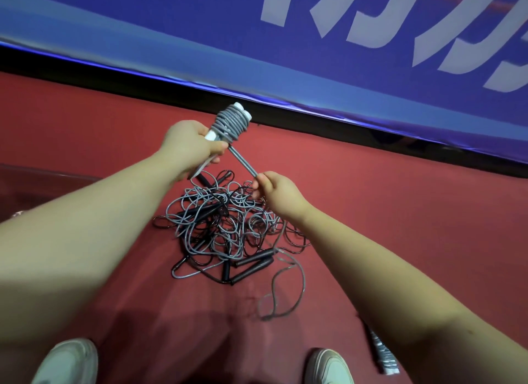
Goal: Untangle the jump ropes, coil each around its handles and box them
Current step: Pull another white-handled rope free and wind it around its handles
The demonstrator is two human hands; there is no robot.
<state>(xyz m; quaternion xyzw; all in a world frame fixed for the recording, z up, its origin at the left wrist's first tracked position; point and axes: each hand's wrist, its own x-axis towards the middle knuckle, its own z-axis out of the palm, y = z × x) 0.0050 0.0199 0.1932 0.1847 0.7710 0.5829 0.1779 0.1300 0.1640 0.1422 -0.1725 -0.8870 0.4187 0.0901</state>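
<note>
Above the red floor point(371, 198): a coil in the making

The left hand point(188, 146) grips the white handles point(239, 111), with grey rope point(230, 124) wound round them. The right hand point(275, 193) pinches that rope taut. If the pinch slips, the turns could spring loose, or the tail could snag in the tangle point(225, 226) below. White lettering on the blue banner point(200, 41) is cut off and unreadable.

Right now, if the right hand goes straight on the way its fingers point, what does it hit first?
The right hand points up-left along the taut rope it pinches, so it would likely meet the left hand first, just below the coiled handles. Depth is uncertain.
</note>
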